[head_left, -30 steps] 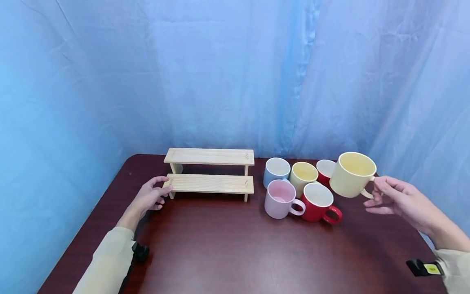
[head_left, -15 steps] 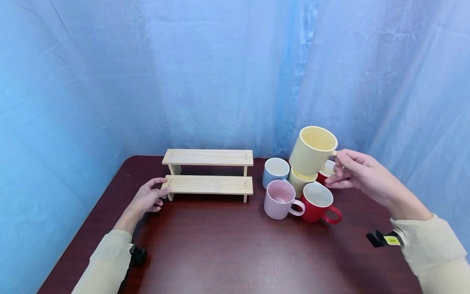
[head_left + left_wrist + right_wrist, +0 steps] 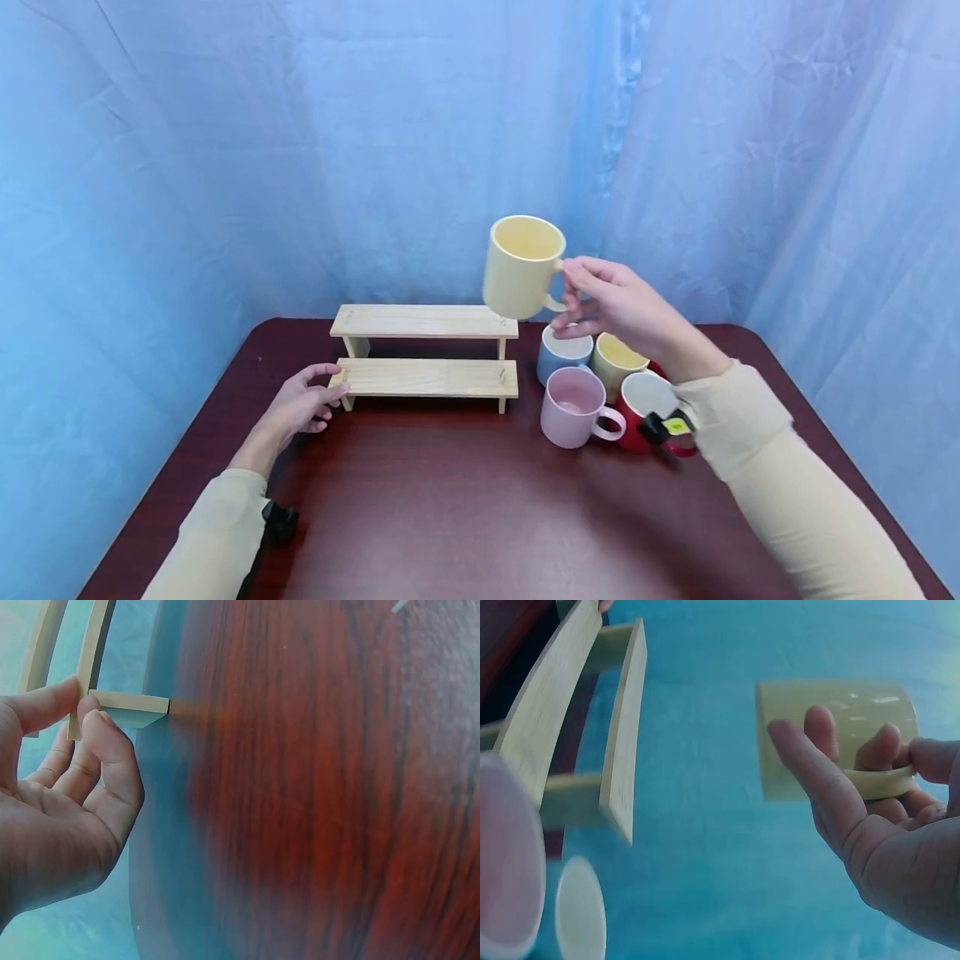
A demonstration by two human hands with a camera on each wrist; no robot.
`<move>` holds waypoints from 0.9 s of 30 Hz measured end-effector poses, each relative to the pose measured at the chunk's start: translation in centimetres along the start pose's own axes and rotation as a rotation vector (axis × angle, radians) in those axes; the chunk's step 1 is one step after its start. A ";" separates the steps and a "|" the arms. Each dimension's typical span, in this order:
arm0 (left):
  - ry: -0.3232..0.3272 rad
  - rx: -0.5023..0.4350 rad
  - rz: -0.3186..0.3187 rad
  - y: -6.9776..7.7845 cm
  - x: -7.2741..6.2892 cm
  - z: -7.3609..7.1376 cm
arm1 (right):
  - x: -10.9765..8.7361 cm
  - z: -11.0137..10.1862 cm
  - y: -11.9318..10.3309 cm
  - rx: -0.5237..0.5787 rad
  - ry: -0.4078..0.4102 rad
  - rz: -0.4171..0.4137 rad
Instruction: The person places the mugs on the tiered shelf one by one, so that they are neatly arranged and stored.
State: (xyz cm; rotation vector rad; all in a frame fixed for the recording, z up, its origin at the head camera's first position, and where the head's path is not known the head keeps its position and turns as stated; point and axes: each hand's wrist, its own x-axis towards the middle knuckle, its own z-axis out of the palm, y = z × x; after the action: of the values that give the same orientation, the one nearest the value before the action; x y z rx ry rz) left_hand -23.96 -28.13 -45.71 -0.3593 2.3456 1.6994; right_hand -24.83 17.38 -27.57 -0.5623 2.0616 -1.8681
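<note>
My right hand (image 3: 630, 307) holds a pale yellow mug (image 3: 516, 279) by its handle, raised in the air above the right end of the upper shelf of a two-tier wooden rack (image 3: 427, 377). In the right wrist view, fingers pass through the handle of the mug (image 3: 832, 705) and the thumb presses on it. At the lower shelf's left end, my left hand (image 3: 296, 407) pinches the wood between thumb and index finger. The left wrist view shows this grip on the shelf end (image 3: 88, 664), with the other fingers curled beneath.
Right of the rack stand a light blue mug (image 3: 558, 367), a pink mug (image 3: 570, 421), another yellow mug (image 3: 611, 375) and a red mug (image 3: 633, 425), partly behind my right wrist. A second red mug is mostly hidden. Blue curtains (image 3: 420, 167) surround the dark red table (image 3: 420, 500).
My right hand has carried the yellow mug leftward and up, from right of the other mugs to above the rack's right end. The left hand stays on the lower shelf.
</note>
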 end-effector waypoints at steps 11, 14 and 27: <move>-0.002 0.020 -0.004 -0.2 -1.3 -0.2 | 7.5 8.4 -0.1 0.125 -0.026 -0.027; -0.010 0.019 0.006 -0.2 -1.5 -0.3 | 9.1 10.7 0.5 0.133 -0.021 -0.029; -0.017 0.023 0.014 -0.1 -1.5 -0.5 | 14.5 16.2 3.5 0.050 -0.085 0.034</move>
State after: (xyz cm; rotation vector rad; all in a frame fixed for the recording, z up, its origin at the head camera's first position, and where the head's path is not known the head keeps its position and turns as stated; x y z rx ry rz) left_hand -22.52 -28.51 -45.18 -0.3244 2.3591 1.6730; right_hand -30.20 -3.49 -32.28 -0.5795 1.9534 -1.8387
